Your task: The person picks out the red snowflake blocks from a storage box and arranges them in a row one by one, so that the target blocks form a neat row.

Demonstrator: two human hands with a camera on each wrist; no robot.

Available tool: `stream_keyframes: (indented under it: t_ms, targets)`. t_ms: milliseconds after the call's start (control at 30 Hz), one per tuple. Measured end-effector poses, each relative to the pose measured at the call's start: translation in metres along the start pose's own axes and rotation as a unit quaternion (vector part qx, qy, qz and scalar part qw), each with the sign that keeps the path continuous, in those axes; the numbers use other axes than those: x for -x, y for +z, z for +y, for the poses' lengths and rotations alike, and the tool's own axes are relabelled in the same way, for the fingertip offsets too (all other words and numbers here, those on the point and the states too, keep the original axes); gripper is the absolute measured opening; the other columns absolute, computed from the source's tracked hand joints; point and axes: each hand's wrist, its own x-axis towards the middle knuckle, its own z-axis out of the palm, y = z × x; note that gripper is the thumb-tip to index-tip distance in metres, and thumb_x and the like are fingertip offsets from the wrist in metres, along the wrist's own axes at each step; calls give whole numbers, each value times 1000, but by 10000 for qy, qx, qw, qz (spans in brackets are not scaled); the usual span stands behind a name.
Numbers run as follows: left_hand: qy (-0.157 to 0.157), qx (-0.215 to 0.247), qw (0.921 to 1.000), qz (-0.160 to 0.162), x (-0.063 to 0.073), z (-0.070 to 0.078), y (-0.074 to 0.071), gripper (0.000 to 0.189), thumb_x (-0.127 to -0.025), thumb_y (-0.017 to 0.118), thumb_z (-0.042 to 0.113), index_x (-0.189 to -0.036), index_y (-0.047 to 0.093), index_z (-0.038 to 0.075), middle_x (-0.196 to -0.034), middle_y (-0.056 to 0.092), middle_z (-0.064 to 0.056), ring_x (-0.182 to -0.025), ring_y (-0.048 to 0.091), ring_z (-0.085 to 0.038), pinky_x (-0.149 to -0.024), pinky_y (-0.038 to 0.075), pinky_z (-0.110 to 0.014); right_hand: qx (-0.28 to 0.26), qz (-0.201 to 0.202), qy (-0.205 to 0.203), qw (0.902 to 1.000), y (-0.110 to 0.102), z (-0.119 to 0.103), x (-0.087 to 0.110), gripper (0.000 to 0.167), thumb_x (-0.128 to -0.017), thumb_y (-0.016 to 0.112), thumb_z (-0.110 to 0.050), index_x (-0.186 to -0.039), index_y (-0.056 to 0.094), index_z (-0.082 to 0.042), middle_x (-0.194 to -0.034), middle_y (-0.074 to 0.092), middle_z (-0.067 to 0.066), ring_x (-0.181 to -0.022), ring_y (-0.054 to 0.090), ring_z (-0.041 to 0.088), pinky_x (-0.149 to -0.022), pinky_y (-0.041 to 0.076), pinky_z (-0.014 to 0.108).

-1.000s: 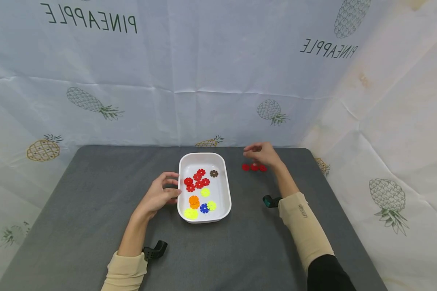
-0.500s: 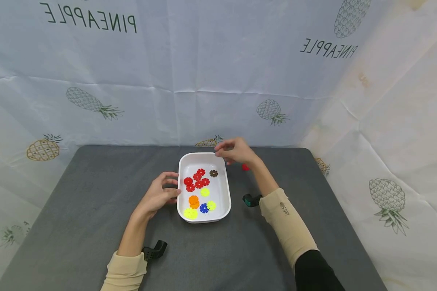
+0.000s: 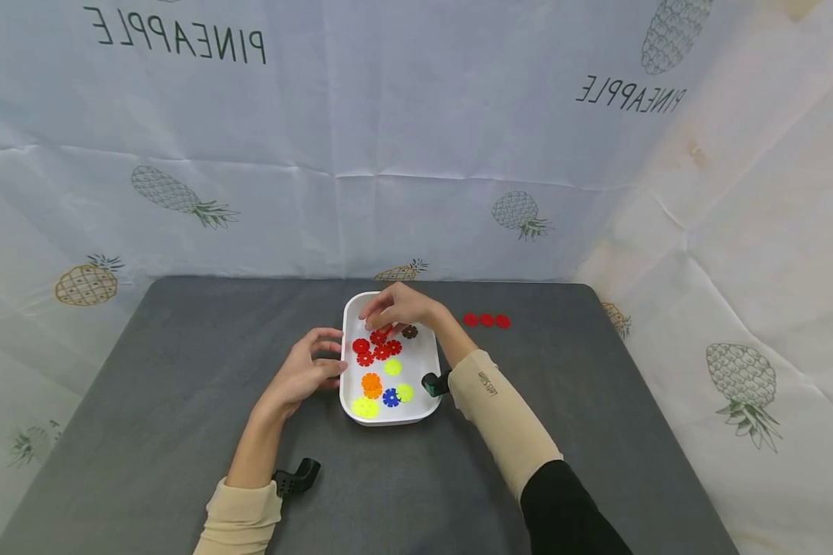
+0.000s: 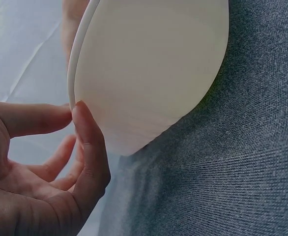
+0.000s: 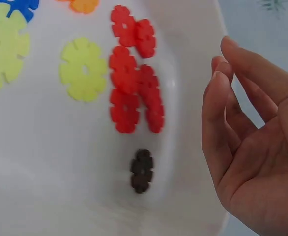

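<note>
Right hand (image 3: pixel 399 306) moved left, away from three red discs (image 3: pixel 487 320), now over white tray (image 3: pixel 422 362).

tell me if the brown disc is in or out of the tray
In: the head and right wrist views show the brown disc lying inside the tray, apart from the red discs.

Looks like smooth, faintly glossy plastic on the tray (image 3: pixel 422 370) mid-frame; thin plastic with a slight sheen for the discs (image 3: pixel 382 352) inside. Shows matt, ribbed weave on the tablecloth (image 3: pixel 146 401) below, smooth creased fabric on the curtain (image 3: pixel 403 131) above.
</note>
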Motion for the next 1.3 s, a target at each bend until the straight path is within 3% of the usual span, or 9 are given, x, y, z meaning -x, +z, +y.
stream_keyframes:
  t_ms: [133,300,933,1300]
  targets:
    - [36,33,10000,-33,1,1,0,61,-100,70,6,-154,43,5,-137,56,-25,-103,73,-31,-81,67,-35,241,-435,236,9985,8,7,-13,26,-97,79,-16,-122,81,-13,-96,76,1,-71,65,19,-69,61,26]
    - [76,114,9999,-60,2,2,0,62,-100,70,5,-155,42,4,-137,55,-25,-106,74,-32,-80,67,-36,554,-835,177,9948,13,15,-24,28,-94,85,-18,-122,82,-14,-98,77,1,-68,65,14,-66,58,21]
    - [7,119,9999,-24,2,3,1,63,-99,70,5,-156,42,5,-138,55,-25,-104,73,-31,-79,67,-34,1021,-603,73,9929,18,23,-33,34,-85,95,-26,-117,85,-23,-95,75,-5,-82,63,11,-69,51,19]
    - [30,90,10000,7,2,3,1,63,-99,71,4,-155,43,4,-137,56,-25,-103,73,-32,-79,67,-35,1208,-665,5,9904,19,24,-33,35,-83,95,-26,-116,83,-24,-102,76,-7,-95,65,11,-80,56,18]
